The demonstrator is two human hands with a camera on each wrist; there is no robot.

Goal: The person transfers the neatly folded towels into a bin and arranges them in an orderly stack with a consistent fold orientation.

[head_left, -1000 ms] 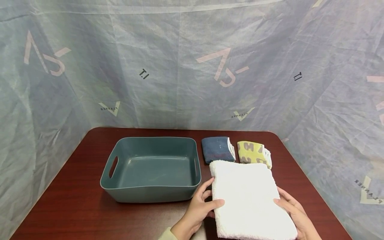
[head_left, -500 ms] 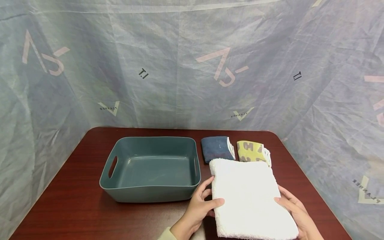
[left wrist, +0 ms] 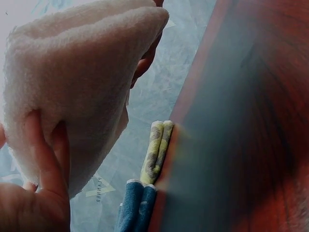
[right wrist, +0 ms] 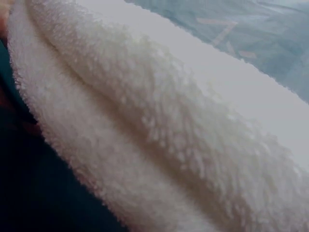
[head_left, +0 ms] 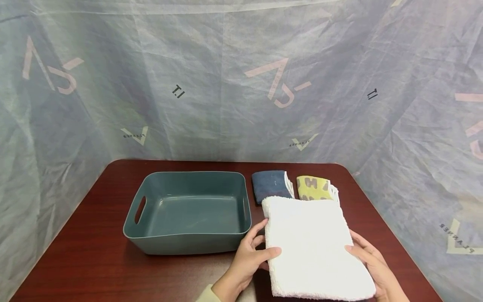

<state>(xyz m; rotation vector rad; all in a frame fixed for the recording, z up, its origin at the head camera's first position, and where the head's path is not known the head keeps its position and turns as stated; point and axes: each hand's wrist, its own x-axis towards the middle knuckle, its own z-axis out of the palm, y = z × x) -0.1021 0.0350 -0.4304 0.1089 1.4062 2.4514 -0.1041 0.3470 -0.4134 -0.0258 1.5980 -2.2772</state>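
Observation:
A thick, folded white towel (head_left: 317, 247) is held up off the table at the front right in the head view. My left hand (head_left: 247, 260) grips its left edge, thumb on top and fingers beneath. On the opposite edge, my right hand (head_left: 377, 268) holds it the same way, its fingers partly hidden by the cloth. The left wrist view shows the towel's underside (left wrist: 82, 72) with my left fingers (left wrist: 46, 154) pressed against it. Layered folds of white towel (right wrist: 145, 111) fill most of the right wrist view.
A grey-green plastic bin (head_left: 188, 243) with handle slots stands left of the towel, nothing inside it. Behind the towel lie a folded blue towel (head_left: 271, 184) and a folded yellow patterned towel (head_left: 313, 187), both partly covered. Grey fabric (head_left: 226, 105) encloses the red-brown table (head_left: 75, 251).
The white towel has risen slightly and covers a little more of the yellow and blue towels. Both hands keep their grip. The head view has shifted slightly.

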